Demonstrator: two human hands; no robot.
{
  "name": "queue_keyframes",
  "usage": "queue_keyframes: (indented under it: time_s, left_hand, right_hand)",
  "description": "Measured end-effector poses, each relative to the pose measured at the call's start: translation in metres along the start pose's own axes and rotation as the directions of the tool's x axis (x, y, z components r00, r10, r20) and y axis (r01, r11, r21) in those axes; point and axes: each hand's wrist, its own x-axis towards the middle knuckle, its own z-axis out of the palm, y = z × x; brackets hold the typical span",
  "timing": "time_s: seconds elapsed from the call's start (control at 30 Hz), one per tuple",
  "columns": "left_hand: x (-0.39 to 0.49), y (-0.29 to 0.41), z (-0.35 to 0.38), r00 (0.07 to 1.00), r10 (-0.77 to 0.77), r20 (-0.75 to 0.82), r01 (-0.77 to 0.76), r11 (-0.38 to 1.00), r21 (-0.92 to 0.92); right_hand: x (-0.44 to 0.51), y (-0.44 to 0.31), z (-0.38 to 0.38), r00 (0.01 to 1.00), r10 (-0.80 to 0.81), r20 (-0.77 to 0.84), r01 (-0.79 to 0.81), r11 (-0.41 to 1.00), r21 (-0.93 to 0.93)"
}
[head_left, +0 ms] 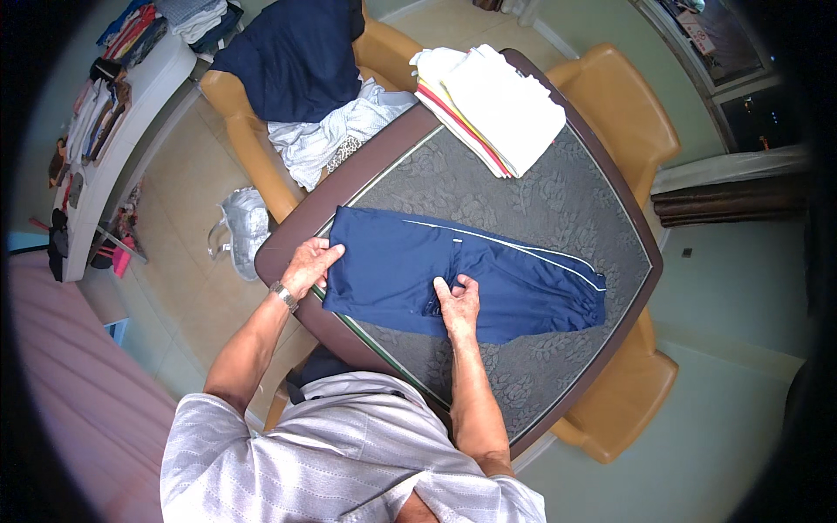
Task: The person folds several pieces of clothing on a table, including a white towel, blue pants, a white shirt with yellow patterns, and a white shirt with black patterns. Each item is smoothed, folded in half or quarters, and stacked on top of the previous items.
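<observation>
Navy blue trousers [392, 261] with white side piping lie lengthwise across the table, partly folded, their gathered end toward the right. At the left end, my left hand [308, 265] grips the fabric edge, thumb on top and fingers at the edge. A metal-band wristwatch [284, 295] circles that wrist. My right hand [460, 306] rests on the middle of the trousers by a dark opening, thumb raised apart from the curled fingers. Whether it pinches any cloth cannot be made out.
The table [549, 202] has a grey patterned top and brown rim. A stack of folded shirts [494, 108] sits at its far corner. Clothes cover a tan armchair [252, 150]; other tan chairs [621, 111] flank the table. A silvery bag [245, 229] lies on the floor near a white shelf [147, 98].
</observation>
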Motion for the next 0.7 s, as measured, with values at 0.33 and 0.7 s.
queue_keyframes:
  time_s: [0.33,0.7]
  left_hand:
    - [0.019,-0.031,-0.020,0.964,0.040,0.262,0.026,0.969,-0.246]
    - [0.017,-0.032,-0.029,0.860,0.082,0.504,0.269,0.766,-0.584]
  right_hand:
    - [-0.032,-0.030,0.000,0.888,-0.228,0.400,-0.067,0.796,0.602]
    - [-0.091,-0.143,0.059,0.621,-0.453,0.640,-0.074,0.779,0.623]
